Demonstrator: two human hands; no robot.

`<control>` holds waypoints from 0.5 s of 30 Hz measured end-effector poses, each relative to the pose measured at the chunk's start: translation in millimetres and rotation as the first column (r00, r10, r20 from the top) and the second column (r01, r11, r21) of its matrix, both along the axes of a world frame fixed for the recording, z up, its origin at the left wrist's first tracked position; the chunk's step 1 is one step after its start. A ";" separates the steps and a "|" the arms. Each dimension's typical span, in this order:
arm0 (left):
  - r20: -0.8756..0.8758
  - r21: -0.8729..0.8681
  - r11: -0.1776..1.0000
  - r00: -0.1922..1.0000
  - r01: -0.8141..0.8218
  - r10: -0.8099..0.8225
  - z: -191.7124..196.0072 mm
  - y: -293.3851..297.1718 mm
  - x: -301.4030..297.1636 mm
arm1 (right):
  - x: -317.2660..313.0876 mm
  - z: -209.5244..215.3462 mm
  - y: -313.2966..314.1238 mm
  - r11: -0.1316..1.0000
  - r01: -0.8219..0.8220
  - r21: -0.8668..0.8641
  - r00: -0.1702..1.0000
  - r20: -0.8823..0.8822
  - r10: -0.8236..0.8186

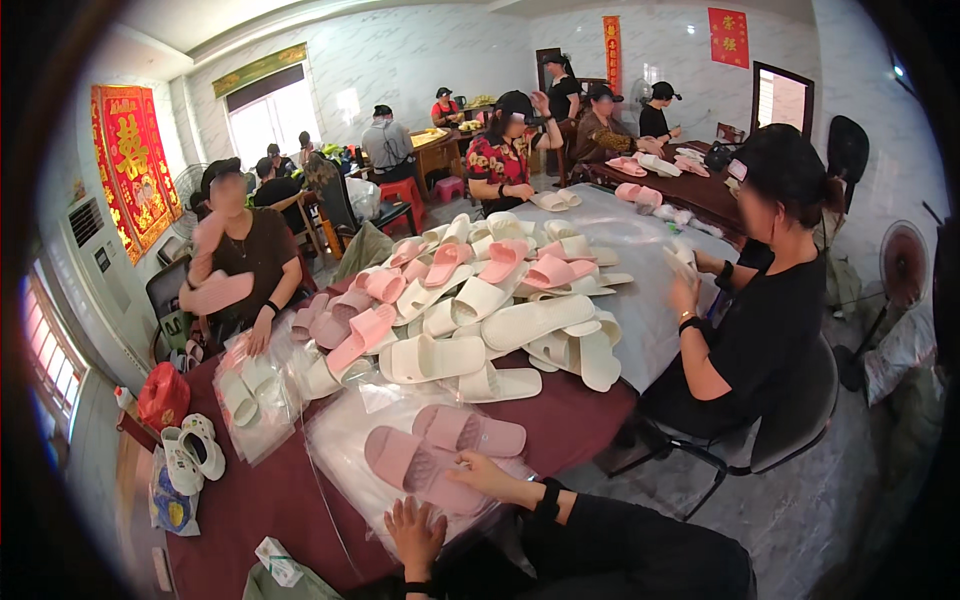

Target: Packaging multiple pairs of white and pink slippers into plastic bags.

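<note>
A pair of dusty-pink slide slippers lies on a stack of clear plastic bags [345, 430] in front of me. The left slipper [392, 455] points to the far left, and its sole runs back under my right hand. Beside it, the other slipper [470, 432] lies crosswise. My right hand [492, 481] has its fingers bent onto the heel part of the left slipper, gripping it. My left hand [416, 535] is flat with fingers spread, on the near edge of the bags, holding nothing.
A big heap of white and pink slippers [430, 358] covers the middle of the maroon-covered table [560, 425]. At left are bagged slippers [240, 395], white clogs [195, 455] and a red bag [164, 396]. Co-workers sit around, one close at right [760, 300] on a chair.
</note>
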State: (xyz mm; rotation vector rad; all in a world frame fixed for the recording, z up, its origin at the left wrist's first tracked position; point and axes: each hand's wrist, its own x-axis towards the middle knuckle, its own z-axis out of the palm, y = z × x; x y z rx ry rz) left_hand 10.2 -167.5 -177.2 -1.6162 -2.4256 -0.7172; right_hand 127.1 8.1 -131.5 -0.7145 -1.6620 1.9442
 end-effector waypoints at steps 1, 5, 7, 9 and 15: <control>0.002 -0.003 1.000 1.000 -0.003 0.003 -0.2 0.0 0.5 | -2.4 -4.9 2.8 0.996 -0.072 0.056 0.997 -0.013 0.072; 0.007 -0.037 0.999 1.000 -0.023 0.023 8.7 4.3 2.8 | -10.1 -44.7 14.2 0.995 -0.058 0.075 0.992 0.113 0.050; 0.038 -0.033 0.999 0.999 -0.013 0.014 9.0 4.7 2.3 | -7.8 -56.3 15.5 0.996 -0.016 0.092 0.992 0.127 0.004; 0.004 -0.050 0.998 1.000 -0.027 0.027 6.5 3.3 1.1 | -2.9 -61.3 18.2 0.988 0.002 0.154 0.983 0.180 -0.030; 0.025 -0.043 0.999 0.999 -0.024 0.025 15.3 3.1 5.7 | 14.8 -40.3 43.2 0.935 0.008 0.356 0.930 0.340 -0.138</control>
